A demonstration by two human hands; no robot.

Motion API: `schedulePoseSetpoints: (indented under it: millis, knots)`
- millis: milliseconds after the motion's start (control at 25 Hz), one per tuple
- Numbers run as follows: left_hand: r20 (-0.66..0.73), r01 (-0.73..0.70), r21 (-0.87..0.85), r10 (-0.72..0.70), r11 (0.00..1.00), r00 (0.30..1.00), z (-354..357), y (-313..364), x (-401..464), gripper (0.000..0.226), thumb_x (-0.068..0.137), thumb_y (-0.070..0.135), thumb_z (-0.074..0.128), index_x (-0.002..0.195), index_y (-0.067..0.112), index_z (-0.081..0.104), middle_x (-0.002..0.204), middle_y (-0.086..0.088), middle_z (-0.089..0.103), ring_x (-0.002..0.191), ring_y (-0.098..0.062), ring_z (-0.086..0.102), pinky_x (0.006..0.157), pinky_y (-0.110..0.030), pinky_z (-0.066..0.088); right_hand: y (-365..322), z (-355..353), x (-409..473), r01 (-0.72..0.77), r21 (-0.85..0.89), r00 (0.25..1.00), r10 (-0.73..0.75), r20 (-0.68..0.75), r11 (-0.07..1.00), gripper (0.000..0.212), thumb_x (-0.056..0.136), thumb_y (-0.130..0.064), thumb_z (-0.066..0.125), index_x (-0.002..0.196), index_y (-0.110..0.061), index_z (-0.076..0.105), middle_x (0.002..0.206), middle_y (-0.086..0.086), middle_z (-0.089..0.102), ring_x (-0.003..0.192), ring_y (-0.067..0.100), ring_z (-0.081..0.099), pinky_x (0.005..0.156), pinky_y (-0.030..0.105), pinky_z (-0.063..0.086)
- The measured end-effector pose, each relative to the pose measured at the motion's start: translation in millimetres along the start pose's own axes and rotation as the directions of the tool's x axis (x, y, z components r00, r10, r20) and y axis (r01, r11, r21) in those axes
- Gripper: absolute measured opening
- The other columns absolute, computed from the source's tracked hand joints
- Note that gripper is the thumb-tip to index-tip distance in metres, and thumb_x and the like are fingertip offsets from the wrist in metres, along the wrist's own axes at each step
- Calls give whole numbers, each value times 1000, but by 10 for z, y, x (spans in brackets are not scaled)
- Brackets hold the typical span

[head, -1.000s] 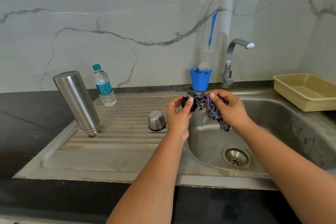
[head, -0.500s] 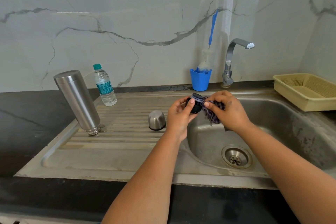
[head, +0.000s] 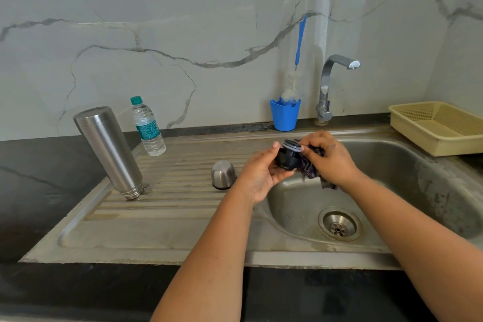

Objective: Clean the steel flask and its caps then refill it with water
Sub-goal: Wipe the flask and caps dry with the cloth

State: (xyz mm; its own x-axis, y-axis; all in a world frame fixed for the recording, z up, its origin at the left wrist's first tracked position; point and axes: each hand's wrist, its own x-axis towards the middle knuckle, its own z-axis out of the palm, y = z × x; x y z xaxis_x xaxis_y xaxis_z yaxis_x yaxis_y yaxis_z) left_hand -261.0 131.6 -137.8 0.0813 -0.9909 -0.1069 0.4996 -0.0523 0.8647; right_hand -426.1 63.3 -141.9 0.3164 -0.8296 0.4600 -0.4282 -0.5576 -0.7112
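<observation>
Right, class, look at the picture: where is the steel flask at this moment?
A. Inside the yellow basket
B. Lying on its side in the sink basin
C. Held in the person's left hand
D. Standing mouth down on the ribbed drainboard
D: the steel flask stands inverted, its threaded mouth on the ribbed drainboard, leaning a little, while the left hand holds the black inner cap instead.
</observation>
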Motion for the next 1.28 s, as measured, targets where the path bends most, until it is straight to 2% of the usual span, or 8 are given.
schedulePoseSetpoints:
  millis: [160, 280, 360, 520, 760, 920, 1040, 1280]
  knots:
    - [-171, -43, -48, 34, 998, 985, 95, -34, 32, 38, 101, 36, 49, 125, 6, 51, 114, -16, 65, 95, -27, 69, 62, -24, 59, 14, 42, -22, -73, 128, 997, 72, 14, 989, 16, 92, -29, 62, 104, -22, 71, 109, 2, 58, 101, 12, 55, 83, 18, 38]
    - [-81, -101, -34, 98, 994, 992, 76, -5, -1, 56, 87, 43, 63, 127, 5, 51, 122, -16, 64, 103, -21, 68, 78, -25, 59, 49, 109, -23, -123, 175, 992, 127, -11, 977, 14, 92, -33, 62, 101, -27, 70, 110, 5, 60, 103, 16, 57, 91, 27, 45]
    - [-22, -152, 46, 153, 987, 988, 62, -30, -2, 50, 83, 21, 74, 124, 4, 53, 123, -15, 64, 111, -22, 66, 86, -24, 57, 69, 96, -33, -86, 224, 994, 98, -44, 971, 10, 91, -32, 63, 99, -31, 69, 109, 4, 61, 104, 16, 58, 97, 34, 47]
    - [-3, -122, -19, 122, 992, 993, 28, -10, -3, 20, 94, 15, 63, 113, 7, 63, 106, -10, 70, 99, -21, 68, 70, -17, 56, 2, 66, -39, 66, 253, 993, -38, -112, 965, 13, 91, -22, 64, 100, -31, 68, 109, 2, 60, 107, 11, 56, 98, 24, 42]
    - [14, 78, 14, -79, 997, 997, -109, 60, -16, 48, 95, 40, 56, 126, 3, 60, 101, -13, 66, 78, -16, 63, 62, -22, 51, -24, 46, -53, 108, 154, 994, -103, -44, 982, 12, 91, -20, 63, 101, -27, 67, 109, -1, 57, 102, -3, 53, 89, 2, 34]
    - [-158, -108, 37, 113, 993, 981, -25, -9, 68, 25, 101, 33, 52, 119, 15, 50, 107, -10, 64, 88, -19, 63, 73, -26, 55, -8, 123, -98, 165, -4, 986, -165, 36, 986, 16, 91, -21, 63, 106, -17, 70, 112, -2, 51, 99, -4, 50, 87, -5, 29]
    - [-86, -201, 93, 209, 975, 974, 2, -59, 58, 27, 97, 30, 59, 120, 19, 48, 104, -6, 67, 87, -17, 64, 75, -24, 56, -18, 147, -85, 115, 47, 992, -112, -61, 992, 18, 91, -21, 64, 107, -15, 70, 109, 1, 54, 100, 7, 53, 84, -4, 31]
    - [-121, -92, 182, 116, 979, 986, 0, -69, 74, 38, 95, 44, 59, 118, 13, 62, 82, -3, 65, 58, -5, 51, 57, -18, 42, 29, 116, -106, 174, 15, 983, -173, -57, 985, 20, 90, -20, 65, 107, -11, 71, 111, 0, 54, 99, 2, 53, 87, -2, 33]
